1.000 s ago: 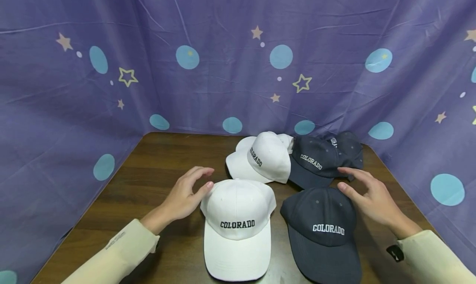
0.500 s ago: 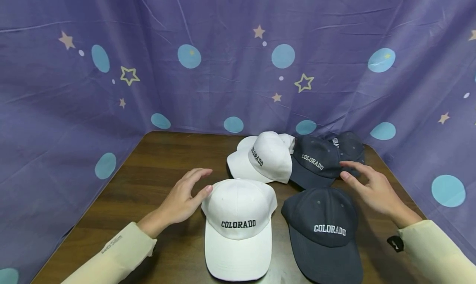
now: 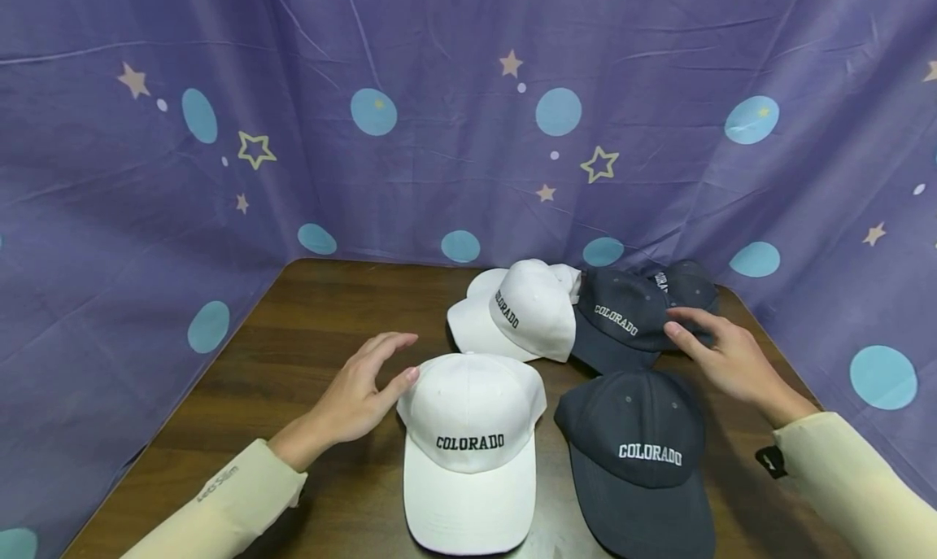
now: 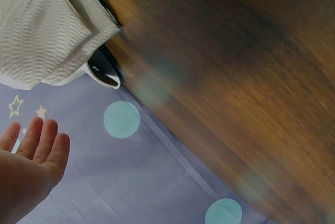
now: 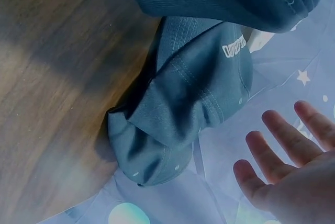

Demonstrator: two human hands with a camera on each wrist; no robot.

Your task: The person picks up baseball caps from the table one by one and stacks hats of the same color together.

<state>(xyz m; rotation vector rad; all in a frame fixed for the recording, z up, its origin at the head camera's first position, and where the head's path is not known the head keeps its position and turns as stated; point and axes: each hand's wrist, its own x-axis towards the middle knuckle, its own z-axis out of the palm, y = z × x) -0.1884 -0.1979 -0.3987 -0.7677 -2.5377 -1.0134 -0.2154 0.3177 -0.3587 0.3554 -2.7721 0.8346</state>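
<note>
Caps, white and dark, lettered COLORADO, on a brown tabletop. Near row: white cap at centre, dark cap to its right. Far row: far white cap, far dark cap beside it, rear dark cap at far right, partly hidden. Hands: well apart, fingers loosely bent, neither holding anything. Left hand: thumb at the left of the white cap's crown; contact cannot be told. Right hand: fingertips by the far dark cap; contact likewise unclear. Change: right hand shifted slightly farther, left hand and caps nearly unmoved; the work in hand, by judgement, has yet to displace any cap. Orientation: white cap's brim points near, long axis near to far; dark cap's similar, veering right; far white cap's brim points left and near.
</note>
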